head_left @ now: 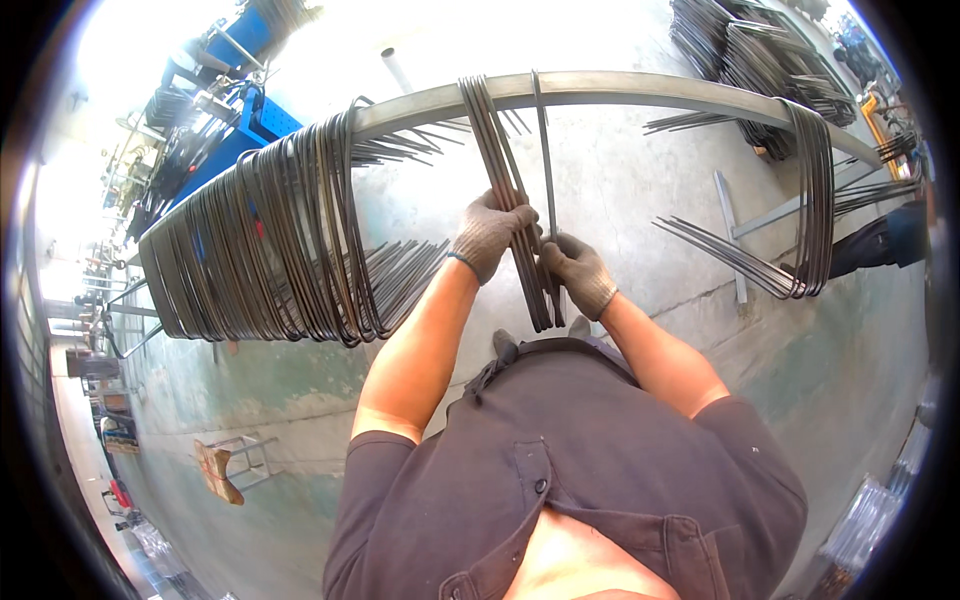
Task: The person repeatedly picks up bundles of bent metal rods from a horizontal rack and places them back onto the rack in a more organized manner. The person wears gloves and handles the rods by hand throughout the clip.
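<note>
A metal rail (620, 88) runs across in front of me, with dark bent metal rods hooked over it. My left hand (486, 237), in a grey-brown work glove, is closed round a small bundle of rods (485, 130) hanging at the middle. My right hand (580, 272), gloved alike, is closed on a single rod (545, 150) just right of that bundle, near its lower part. The fingertips of both hands are close together, and the lower rod ends show below them. Part of the right hand's grip is hidden behind its fingers.
A long row of bent rods (270, 230) hangs on the rail's left part. Another group (812, 190) hangs at the right, near a person's dark-clothed leg (870, 245). Stacked rods (765, 75) lie at the far right. A small stool (218, 470) stands lower left.
</note>
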`<state>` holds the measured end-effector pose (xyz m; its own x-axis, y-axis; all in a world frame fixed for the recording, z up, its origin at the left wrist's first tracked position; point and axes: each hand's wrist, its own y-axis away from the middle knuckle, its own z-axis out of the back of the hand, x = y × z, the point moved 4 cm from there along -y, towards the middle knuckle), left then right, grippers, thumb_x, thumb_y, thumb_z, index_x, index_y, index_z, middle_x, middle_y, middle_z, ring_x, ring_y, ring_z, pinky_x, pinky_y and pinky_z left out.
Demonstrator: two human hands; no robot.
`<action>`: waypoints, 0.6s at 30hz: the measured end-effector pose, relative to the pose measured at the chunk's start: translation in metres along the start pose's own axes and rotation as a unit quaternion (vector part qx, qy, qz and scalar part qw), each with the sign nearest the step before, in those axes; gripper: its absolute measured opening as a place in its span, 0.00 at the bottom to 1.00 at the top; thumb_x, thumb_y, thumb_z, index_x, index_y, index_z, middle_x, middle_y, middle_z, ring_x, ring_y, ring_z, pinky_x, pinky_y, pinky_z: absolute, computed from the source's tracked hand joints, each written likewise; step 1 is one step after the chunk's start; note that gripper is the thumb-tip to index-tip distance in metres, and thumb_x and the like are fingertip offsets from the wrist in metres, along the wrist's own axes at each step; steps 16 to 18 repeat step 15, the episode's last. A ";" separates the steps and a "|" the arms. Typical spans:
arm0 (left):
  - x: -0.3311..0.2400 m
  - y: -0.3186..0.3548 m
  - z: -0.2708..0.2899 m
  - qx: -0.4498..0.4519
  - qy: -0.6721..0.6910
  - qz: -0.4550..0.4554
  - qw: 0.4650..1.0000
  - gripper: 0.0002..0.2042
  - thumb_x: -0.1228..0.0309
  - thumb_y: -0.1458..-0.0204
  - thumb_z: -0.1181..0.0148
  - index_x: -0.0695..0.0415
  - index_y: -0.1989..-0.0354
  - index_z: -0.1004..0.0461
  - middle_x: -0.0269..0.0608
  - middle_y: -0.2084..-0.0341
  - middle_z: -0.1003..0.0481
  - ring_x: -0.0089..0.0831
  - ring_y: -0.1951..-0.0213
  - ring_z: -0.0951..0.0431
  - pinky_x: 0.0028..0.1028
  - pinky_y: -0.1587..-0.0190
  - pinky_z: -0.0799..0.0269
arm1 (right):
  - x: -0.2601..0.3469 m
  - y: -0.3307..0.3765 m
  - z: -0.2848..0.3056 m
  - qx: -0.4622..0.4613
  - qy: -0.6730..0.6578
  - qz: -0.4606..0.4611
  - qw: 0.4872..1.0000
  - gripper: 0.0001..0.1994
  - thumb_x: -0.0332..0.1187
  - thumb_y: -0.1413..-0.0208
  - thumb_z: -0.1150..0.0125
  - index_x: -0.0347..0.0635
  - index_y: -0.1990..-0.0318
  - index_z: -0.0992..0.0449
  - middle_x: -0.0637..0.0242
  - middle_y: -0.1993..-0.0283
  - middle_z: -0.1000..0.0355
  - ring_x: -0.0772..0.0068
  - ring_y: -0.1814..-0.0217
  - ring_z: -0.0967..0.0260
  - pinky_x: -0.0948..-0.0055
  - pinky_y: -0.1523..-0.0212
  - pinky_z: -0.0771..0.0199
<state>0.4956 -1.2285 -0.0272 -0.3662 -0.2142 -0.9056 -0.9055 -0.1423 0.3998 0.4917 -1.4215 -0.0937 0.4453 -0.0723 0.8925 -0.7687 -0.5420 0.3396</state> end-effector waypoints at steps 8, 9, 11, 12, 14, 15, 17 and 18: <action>0.008 -0.007 -0.005 0.008 0.026 0.005 1.000 0.14 0.80 0.34 0.33 0.66 0.43 0.25 0.48 0.58 0.17 0.45 0.59 0.11 0.45 0.50 0.10 | 0.041 -0.032 0.020 -0.170 0.050 0.120 0.977 0.16 0.43 0.20 0.36 0.39 0.47 0.12 0.75 0.70 0.26 0.82 0.71 0.32 0.75 0.68 0.29; 0.013 -0.011 -0.003 -0.002 0.019 -0.004 1.000 0.13 0.80 0.34 0.33 0.67 0.44 0.24 0.49 0.59 0.17 0.45 0.60 0.11 0.45 0.52 0.09 | 0.048 -0.026 0.024 -0.157 0.086 0.105 0.978 0.18 0.45 0.20 0.36 0.39 0.45 0.12 0.74 0.68 0.24 0.82 0.69 0.31 0.76 0.68 0.29; 0.016 -0.010 -0.004 -0.022 -0.011 0.000 1.000 0.13 0.80 0.35 0.33 0.66 0.44 0.24 0.49 0.60 0.16 0.45 0.61 0.11 0.45 0.53 0.09 | 0.021 -0.012 0.034 -0.148 0.118 0.081 0.979 0.18 0.45 0.19 0.37 0.39 0.44 0.12 0.73 0.67 0.23 0.81 0.68 0.29 0.76 0.66 0.27; 0.019 -0.012 -0.005 -0.033 -0.021 0.002 0.999 0.13 0.79 0.35 0.33 0.66 0.44 0.24 0.50 0.60 0.16 0.45 0.62 0.11 0.44 0.54 0.09 | 0.008 -0.003 0.036 -0.141 0.138 0.068 0.978 0.18 0.45 0.19 0.37 0.39 0.43 0.12 0.72 0.66 0.22 0.81 0.67 0.29 0.75 0.65 0.26; 0.021 -0.012 -0.007 -0.030 -0.035 -0.003 0.999 0.14 0.79 0.35 0.31 0.66 0.44 0.24 0.50 0.60 0.15 0.46 0.62 0.10 0.45 0.55 0.08 | -0.004 0.016 0.026 -0.133 0.125 0.082 0.980 0.18 0.45 0.20 0.35 0.41 0.38 0.13 0.71 0.64 0.20 0.79 0.62 0.25 0.73 0.57 0.20; 0.017 -0.009 -0.013 -0.025 -0.038 -0.008 0.999 0.15 0.78 0.36 0.30 0.66 0.44 0.24 0.49 0.59 0.15 0.46 0.62 0.10 0.46 0.54 0.08 | -0.006 0.018 0.027 -0.132 0.128 0.077 0.980 0.18 0.45 0.20 0.35 0.41 0.38 0.13 0.71 0.64 0.20 0.79 0.62 0.25 0.73 0.57 0.20; 0.017 -0.009 -0.013 -0.025 -0.038 -0.008 0.999 0.15 0.78 0.36 0.30 0.66 0.44 0.24 0.49 0.59 0.15 0.46 0.62 0.10 0.46 0.54 0.08 | -0.006 0.018 0.027 -0.132 0.128 0.077 0.980 0.18 0.45 0.20 0.35 0.41 0.38 0.13 0.71 0.64 0.20 0.79 0.62 0.25 0.73 0.57 0.20; 0.017 -0.009 -0.013 -0.025 -0.038 -0.008 0.999 0.15 0.78 0.36 0.30 0.66 0.44 0.24 0.49 0.59 0.15 0.46 0.62 0.10 0.46 0.54 0.08 | -0.006 0.018 0.027 -0.132 0.128 0.077 0.980 0.18 0.45 0.20 0.35 0.41 0.38 0.13 0.71 0.64 0.20 0.79 0.62 0.25 0.73 0.57 0.20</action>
